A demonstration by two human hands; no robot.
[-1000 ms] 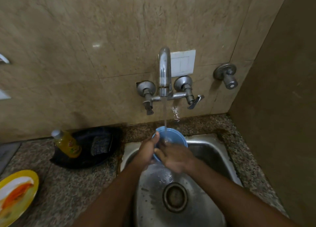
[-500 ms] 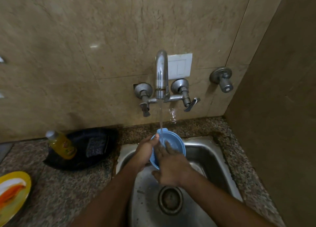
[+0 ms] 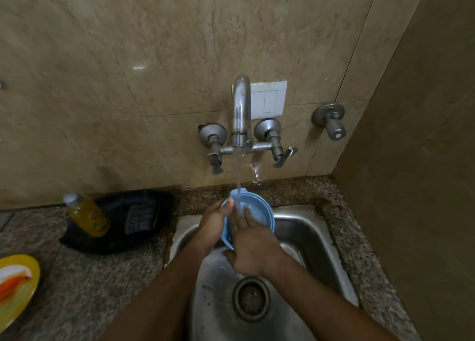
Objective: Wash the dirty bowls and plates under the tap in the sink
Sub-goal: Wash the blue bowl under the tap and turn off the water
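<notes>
A small blue bowl [image 3: 259, 209] is held tilted over the steel sink [image 3: 308, 235], under the water stream from the tap [image 3: 241, 114]. My left hand [image 3: 214, 222] grips the bowl's left rim, thumb on the edge. My right hand [image 3: 253, 248] lies across the bowl's near side with straight fingers pressed inside it. A dirty yellow plate [image 3: 15, 286] with orange and white smears sits on the counter at the far left.
A black pan [image 3: 123, 222] holds a yellow soap bottle [image 3: 87, 216] and a scrub pad [image 3: 140, 217] left of the sink. The drain [image 3: 250, 298] lies below my hands. A wall valve [image 3: 331, 121] and side wall stand at the right.
My right hand has slid further into the bowl, fingers now spread flat inside. The water stream has grown thicker. The camera view has shifted slightly.
</notes>
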